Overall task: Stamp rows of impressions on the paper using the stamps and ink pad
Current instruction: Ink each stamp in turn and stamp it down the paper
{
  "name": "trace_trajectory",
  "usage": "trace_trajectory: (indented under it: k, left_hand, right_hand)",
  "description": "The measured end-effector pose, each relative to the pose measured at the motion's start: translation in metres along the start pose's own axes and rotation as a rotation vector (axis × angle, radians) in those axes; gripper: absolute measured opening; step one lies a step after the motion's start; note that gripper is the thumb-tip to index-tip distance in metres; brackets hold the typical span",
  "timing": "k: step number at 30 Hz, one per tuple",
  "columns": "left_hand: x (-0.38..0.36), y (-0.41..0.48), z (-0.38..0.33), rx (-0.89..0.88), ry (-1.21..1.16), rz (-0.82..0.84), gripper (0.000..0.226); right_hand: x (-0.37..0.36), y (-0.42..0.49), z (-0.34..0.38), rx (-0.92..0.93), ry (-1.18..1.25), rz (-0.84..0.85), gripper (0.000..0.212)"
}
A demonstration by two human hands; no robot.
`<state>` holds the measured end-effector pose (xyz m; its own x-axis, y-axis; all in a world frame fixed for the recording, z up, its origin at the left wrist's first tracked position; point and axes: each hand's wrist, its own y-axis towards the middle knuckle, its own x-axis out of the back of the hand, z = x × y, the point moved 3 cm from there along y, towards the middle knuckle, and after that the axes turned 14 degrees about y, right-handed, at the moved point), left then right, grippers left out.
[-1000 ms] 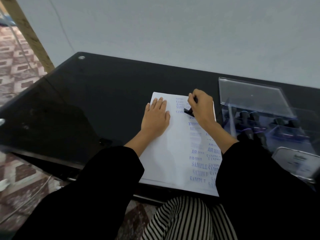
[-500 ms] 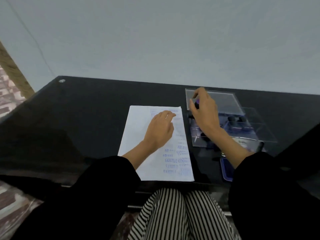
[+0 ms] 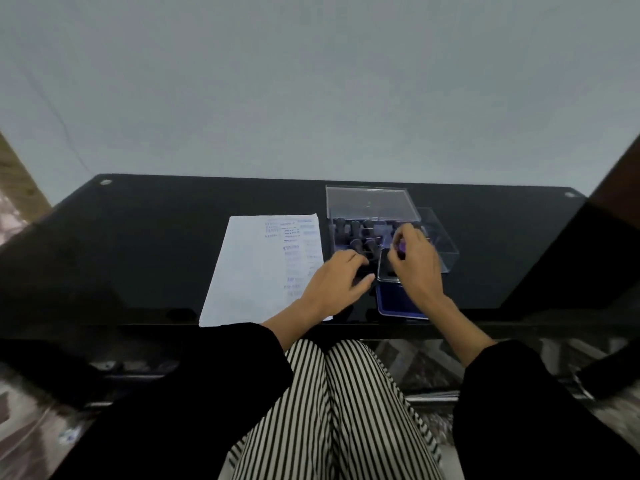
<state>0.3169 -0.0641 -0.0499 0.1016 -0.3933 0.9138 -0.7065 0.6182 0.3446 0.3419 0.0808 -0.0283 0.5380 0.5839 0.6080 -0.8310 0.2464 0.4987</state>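
A white sheet of paper (image 3: 256, 268) lies on the black glass table (image 3: 156, 244), with blue stamped words down its right side. To its right stands a clear plastic box (image 3: 370, 209) holding several dark stamps (image 3: 356, 233). In front of the box sits the ink pad (image 3: 398, 304), blue, its lid raised. My right hand (image 3: 415, 261) is over the box and pad lid and pinches a small purple-tipped stamp (image 3: 402, 244). My left hand (image 3: 341, 282) lies with relaxed fingers at the paper's right edge, reaching toward the box.
A pale wall rises behind the table. A dark object edges in at the far right (image 3: 616, 209). Striped trousers (image 3: 332, 410) and black sleeves fill the foreground below the table's front edge.
My right hand left the paper with the stamp and moved right to the box and ink pad. My left hand slid from the paper's middle to its right edge. The head camera tilted up.
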Motion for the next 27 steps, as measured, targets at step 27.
trace_trajectory:
  k: [27]
  left_hand:
    - [-0.087,-0.009,-0.03,0.152,0.013,0.181,0.078]
  right_hand:
    - [0.002,-0.043,-0.05,-0.153,-0.056,0.02,0.019]
